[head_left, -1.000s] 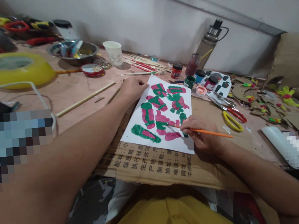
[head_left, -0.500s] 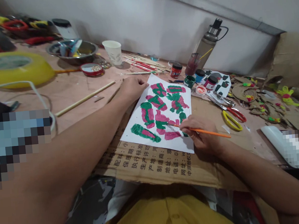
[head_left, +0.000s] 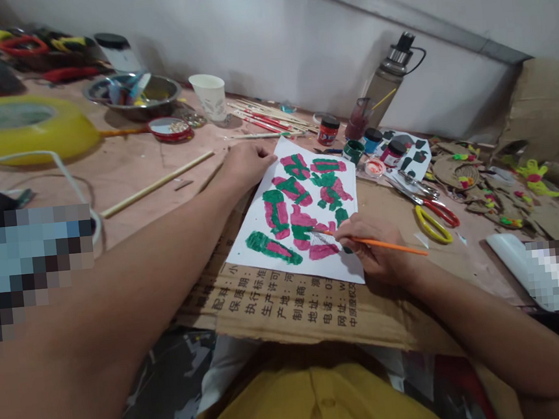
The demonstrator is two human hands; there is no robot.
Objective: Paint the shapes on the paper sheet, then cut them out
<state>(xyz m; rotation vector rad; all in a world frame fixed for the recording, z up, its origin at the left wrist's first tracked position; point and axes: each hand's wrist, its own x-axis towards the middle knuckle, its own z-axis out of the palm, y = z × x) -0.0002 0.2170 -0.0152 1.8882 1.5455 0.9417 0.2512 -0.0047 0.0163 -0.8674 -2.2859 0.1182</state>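
A white sheet of paper (head_left: 252,233) with pink and green painted shapes lies tilted on a piece of cardboard (head_left: 269,315). My left hand (head_left: 249,163) is closed at the sheet's upper left edge, its fingers pinching the paper there. In my right hand (head_left: 375,243) is an orange paintbrush (head_left: 393,246), held like a pen. The brush tip touches the paper by a green patch in the lower part, beside a hatched, unpainted shape. An opened jar of green paint (head_left: 353,153) stands beyond the sheet's upper right corner.
Behind the sheet are a red paint jar (head_left: 327,131), a blue one (head_left: 372,140) and a tall bottle (head_left: 388,76). Scissors (head_left: 432,222) lie at the right. Towards the left are a paper cup (head_left: 210,98), a metal bowl (head_left: 153,103), a wooden stick (head_left: 160,184) and yellow tape (head_left: 72,133).
The brush and right hand have shifted very slightly, the brush tip staying near the same green patch. My left hand keeps its place on the paper's edge. The view has moved a little.
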